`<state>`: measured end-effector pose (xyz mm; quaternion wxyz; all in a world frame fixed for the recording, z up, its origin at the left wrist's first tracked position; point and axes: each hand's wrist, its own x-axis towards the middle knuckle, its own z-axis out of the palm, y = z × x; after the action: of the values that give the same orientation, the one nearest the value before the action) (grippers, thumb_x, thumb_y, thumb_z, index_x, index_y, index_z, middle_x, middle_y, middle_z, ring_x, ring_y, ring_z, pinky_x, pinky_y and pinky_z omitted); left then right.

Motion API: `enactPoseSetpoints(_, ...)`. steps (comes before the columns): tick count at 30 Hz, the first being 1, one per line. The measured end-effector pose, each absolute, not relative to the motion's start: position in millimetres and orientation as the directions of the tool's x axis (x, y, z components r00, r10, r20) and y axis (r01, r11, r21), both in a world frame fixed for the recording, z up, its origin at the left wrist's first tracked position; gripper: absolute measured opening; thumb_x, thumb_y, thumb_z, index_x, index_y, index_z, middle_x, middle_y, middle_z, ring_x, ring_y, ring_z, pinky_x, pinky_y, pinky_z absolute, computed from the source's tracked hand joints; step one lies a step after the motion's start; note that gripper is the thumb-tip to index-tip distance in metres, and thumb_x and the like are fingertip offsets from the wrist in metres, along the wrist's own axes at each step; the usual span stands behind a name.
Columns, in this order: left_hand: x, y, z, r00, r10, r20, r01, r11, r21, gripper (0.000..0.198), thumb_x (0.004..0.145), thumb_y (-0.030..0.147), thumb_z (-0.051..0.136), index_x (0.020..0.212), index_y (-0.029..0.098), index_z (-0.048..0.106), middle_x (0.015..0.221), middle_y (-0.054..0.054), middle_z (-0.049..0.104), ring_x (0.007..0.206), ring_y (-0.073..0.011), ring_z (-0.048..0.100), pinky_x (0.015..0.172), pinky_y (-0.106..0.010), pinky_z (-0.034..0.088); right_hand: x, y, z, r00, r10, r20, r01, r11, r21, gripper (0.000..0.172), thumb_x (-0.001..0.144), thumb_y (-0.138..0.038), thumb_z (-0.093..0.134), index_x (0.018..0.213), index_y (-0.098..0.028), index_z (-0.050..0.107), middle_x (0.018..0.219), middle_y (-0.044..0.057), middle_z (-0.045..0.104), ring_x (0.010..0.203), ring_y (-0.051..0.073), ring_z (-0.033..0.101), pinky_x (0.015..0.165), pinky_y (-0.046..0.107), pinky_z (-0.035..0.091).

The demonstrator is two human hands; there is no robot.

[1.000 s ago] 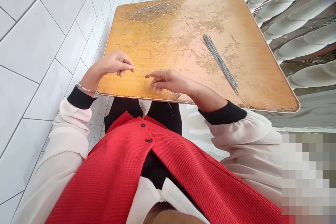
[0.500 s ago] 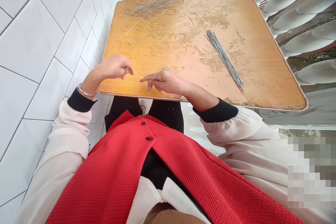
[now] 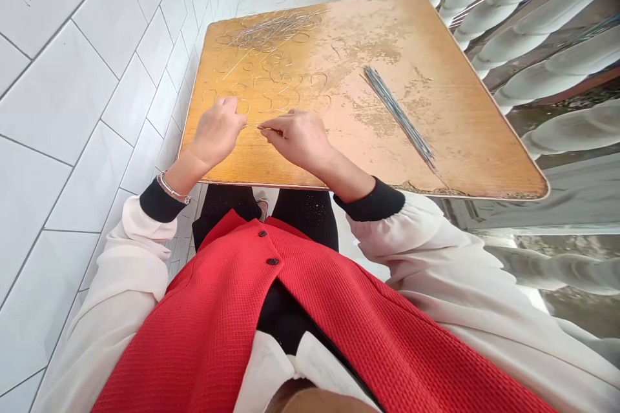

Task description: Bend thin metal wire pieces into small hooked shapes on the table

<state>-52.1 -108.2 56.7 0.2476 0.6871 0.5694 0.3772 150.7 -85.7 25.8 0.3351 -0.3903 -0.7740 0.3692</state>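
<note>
The left hand (image 3: 217, 132) and right hand (image 3: 298, 139) are rolling knuckles-up, right fingers pinching a thin silver wire (image 3: 269, 130), left fingers curled beside it, grip unclear.

The light is bright and soft, like day, and comes in past the railing (image 3: 533, 22). Shadows are faint. The table (image 3: 465, 142) has a pale shine. The wall tiles (image 3: 62, 97) look bent near the edges, but nothing looks blurry.
</note>
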Motion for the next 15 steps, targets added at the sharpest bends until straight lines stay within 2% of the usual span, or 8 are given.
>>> enactPoseSetpoints(2,-51.1,-109.5,59.4,0.102,0.961,0.257,0.62,-0.263,0.739,0.027,0.084,0.004,0.059,0.063,0.021,0.056,0.079,-0.007,0.054,0.114,-0.027,0.056,0.1,-0.035,0.046,148.5,-84.5,23.8,-0.419,0.842,0.338,0.465,0.519,-0.717,0.015,0.092,-0.023,0.064,0.083,-0.026,0.075,0.081,0.007,0.074,0.099,0.03,0.065,0.083,0.04,0.05)
enactPoseSetpoints(4,-52.2,-109.4,58.0,0.154,0.955,0.255,0.651,-0.293,0.701,0.028,0.085,0.004,0.056,0.063,0.021,0.056,0.075,-0.007,0.052,0.108,-0.0267,0.057,0.1,-0.036,0.047,146.2,-82.8,20.4,-0.42,0.821,0.386,0.542,0.568,-0.62,0.02,0.094,-0.02,0.059,0.083,-0.026,0.075,0.075,0.007,0.071,0.093,0.029,0.064,0.079,0.039,0.049)
enactPoseSetpoints(9,-60.3,-104.5,44.0,0.302,0.921,0.245,0.747,-0.388,0.54,0.03,0.085,0.003,0.054,0.06,0.019,0.057,0.068,-0.006,0.048,0.101,-0.0266,0.06,0.104,-0.04,0.044,140.0,-78.0,12.6,-0.549,0.773,0.316,0.623,0.631,-0.462,0.027,0.091,-0.012,0.055,0.08,-0.024,0.077,0.072,0.007,0.071,0.085,0.027,0.065,0.075,0.038,0.046)
enactPoseSetpoints(12,-69.1,-101.7,43.0,0.407,0.885,0.226,0.806,-0.464,0.368,0.028,0.087,0.003,0.051,0.066,0.017,0.063,0.068,-0.006,0.051,0.097,-0.0245,0.061,0.101,-0.039,0.045,142.1,-76.7,14.7,-0.632,0.74,0.23,0.631,0.663,-0.403,0.027,0.094,-0.016,0.055,0.099,-0.022,0.081,0.084,0.008,0.077,0.089,0.026,0.07,0.078,0.036,0.047)
enactPoseSetpoints(15,-79.7,-99.7,50.1,0.496,0.845,0.199,0.837,-0.526,0.152,0.032,0.09,0.004,0.045,0.073,0.015,0.069,0.073,-0.008,0.058,0.093,-0.0224,0.06,0.092,-0.037,0.047,152.6,-76.8,20.1,-0.675,0.713,0.188,0.61,0.683,-0.401,0.036,0.098,-0.021,0.053,0.125,-0.018,0.077,0.091,0.009,0.081,0.092,0.025,0.073,0.08,0.033,0.05)
